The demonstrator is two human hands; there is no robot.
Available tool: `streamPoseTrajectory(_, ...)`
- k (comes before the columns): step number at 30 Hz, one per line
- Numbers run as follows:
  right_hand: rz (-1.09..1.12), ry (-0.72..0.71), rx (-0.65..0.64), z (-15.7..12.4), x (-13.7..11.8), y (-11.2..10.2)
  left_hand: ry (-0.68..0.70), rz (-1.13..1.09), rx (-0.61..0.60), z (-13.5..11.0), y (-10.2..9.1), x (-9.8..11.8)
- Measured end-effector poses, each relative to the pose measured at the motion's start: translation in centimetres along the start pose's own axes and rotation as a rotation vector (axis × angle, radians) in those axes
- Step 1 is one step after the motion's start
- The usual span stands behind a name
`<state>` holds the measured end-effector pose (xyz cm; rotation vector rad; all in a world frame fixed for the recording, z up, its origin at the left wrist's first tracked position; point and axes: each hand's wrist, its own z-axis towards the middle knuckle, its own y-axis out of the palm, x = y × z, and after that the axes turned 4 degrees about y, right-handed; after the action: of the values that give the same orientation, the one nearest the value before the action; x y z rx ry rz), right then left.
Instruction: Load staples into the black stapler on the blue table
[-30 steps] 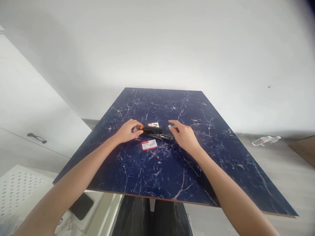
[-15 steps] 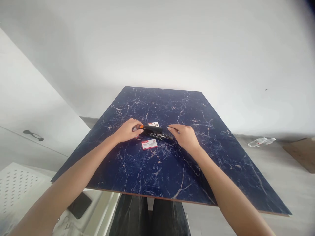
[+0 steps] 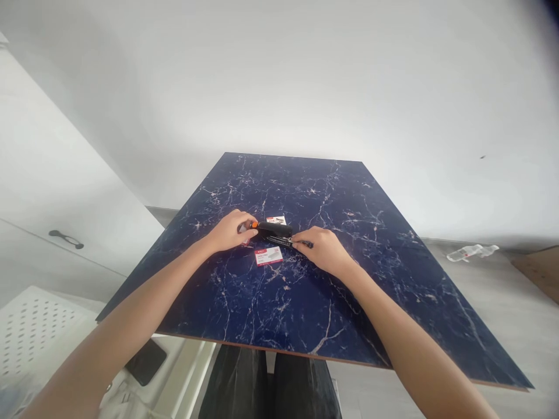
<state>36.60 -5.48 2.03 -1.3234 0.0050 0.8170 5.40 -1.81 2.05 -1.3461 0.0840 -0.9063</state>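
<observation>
so left hand (image 3: 227, 231) pinches the stapler's (image 3: 274, 230) orange end, right hand (image 3: 318, 249) fingers closed on its open metal rail. looks light, rigid; grip the black body.

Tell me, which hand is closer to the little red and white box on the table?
Right, though only slightly. The right hand lies just beside the red and white box, on its right. The left hand is up and left of it, at the stapler's orange end.
</observation>
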Motion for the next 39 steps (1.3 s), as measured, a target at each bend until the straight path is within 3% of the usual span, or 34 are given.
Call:
streamPoseTrajectory(11,-0.124,0.06,-0.049,0.0,-0.6,-1.0,0.001,-0.001,-0.004,-0.1,0.0,-0.1)
streamPoseTrajectory(14,-0.276,0.197,-0.04,-0.1,-1.2,-2.2,0.002,0.009,-0.021,-0.1,0.0,0.0)
streamPoseTrajectory(16,-0.347,0.283,-0.135,-0.4,-1.8,-2.6,-0.016,0.004,-0.041,0.0,0.0,0.0)
streamPoseTrajectory(19,-0.357,0.169,-0.275,-1.1,-3.3,-1.8,-0.068,-0.009,-0.045,-0.1,0.1,0.0)
streamPoseTrajectory(24,-0.377,0.022,-0.242,-1.6,-4.9,0.7,-0.105,-0.062,-0.016,0.0,0.4,0.5)
streamPoseTrajectory(35,-0.361,-0.134,-0.254,-0.2,-2.6,0.2,-0.126,-0.101,-0.027,0.2,1.2,1.8)
streamPoseTrajectory(39,-0.306,-0.16,-0.233,0.2,-2.2,0.3,-0.063,-0.066,-0.056,0.6,1.9,2.6)
